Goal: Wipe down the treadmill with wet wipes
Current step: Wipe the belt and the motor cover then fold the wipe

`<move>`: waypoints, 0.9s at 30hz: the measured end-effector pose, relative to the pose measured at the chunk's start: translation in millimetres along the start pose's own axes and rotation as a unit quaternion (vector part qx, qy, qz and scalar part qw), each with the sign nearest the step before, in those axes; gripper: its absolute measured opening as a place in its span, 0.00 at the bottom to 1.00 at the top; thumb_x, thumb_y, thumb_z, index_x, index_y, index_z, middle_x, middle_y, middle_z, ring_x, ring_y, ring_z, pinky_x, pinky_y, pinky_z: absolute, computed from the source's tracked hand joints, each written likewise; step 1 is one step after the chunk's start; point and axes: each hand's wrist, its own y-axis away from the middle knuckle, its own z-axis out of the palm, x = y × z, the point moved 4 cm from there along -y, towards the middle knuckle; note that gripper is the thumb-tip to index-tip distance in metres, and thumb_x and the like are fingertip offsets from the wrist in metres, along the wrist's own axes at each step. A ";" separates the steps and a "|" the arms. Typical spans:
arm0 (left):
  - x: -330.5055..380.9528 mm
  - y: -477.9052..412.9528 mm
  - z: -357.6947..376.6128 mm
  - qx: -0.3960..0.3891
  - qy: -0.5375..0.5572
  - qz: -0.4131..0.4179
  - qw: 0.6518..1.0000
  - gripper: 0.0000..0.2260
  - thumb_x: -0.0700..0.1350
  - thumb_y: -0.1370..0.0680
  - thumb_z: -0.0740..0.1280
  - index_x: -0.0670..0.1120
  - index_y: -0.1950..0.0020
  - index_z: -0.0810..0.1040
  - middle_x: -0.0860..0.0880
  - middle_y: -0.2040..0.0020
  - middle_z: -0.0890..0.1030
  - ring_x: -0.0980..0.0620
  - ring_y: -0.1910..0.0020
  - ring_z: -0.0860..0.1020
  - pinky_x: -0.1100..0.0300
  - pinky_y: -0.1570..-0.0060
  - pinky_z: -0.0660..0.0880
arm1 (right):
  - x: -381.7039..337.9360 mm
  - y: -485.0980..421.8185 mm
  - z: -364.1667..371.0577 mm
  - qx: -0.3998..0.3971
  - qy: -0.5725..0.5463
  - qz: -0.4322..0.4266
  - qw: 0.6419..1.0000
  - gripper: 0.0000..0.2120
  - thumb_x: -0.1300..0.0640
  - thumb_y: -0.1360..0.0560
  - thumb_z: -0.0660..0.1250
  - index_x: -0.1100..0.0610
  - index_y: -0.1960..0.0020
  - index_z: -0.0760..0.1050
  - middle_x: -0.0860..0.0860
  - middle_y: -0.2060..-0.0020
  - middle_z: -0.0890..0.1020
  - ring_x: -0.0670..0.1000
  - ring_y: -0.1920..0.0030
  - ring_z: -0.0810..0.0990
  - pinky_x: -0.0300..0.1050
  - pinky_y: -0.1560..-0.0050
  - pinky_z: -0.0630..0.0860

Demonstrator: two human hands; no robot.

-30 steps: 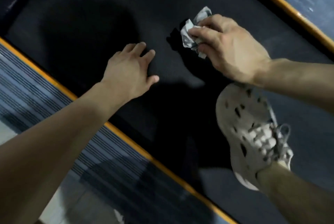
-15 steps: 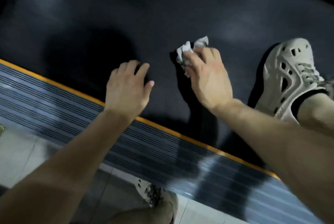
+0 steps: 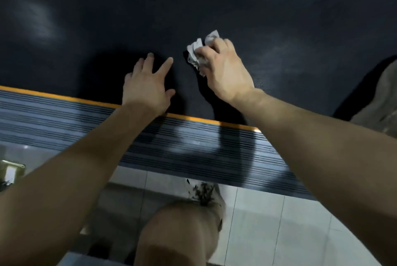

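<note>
Because the wet wipe (image 3: 198, 53) is crumpled into a small wad, only a narrow patch meets the treadmill belt (image 3: 193, 8) per stroke; missed bands are the likely fault, and a loose corner could slip from the grip. Head view: the right hand (image 3: 225, 72) grasps the wad with curled fingers, knuckles up, holding it on the belt just beyond the orange edge strip (image 3: 53, 95). The left hand (image 3: 148, 87) is released (fingers straight and spread), palm down, near the wipe but apart; belt contact cannot be confirmed. Both forearms cross the ribbed side rail (image 3: 64, 119).
</note>
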 end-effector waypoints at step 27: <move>373.6 19.9 -5.7 0.037 -0.058 0.347 0.935 0.28 0.55 0.19 0.70 0.49 0.21 0.71 0.44 0.20 0.68 0.43 0.21 0.65 0.43 0.25 0.67 | 237.3 275.3 -123.4 0.304 0.068 0.358 0.880 0.15 0.58 0.23 0.66 0.57 0.37 0.79 0.56 0.41 0.78 0.59 0.42 0.74 0.54 0.43 0.73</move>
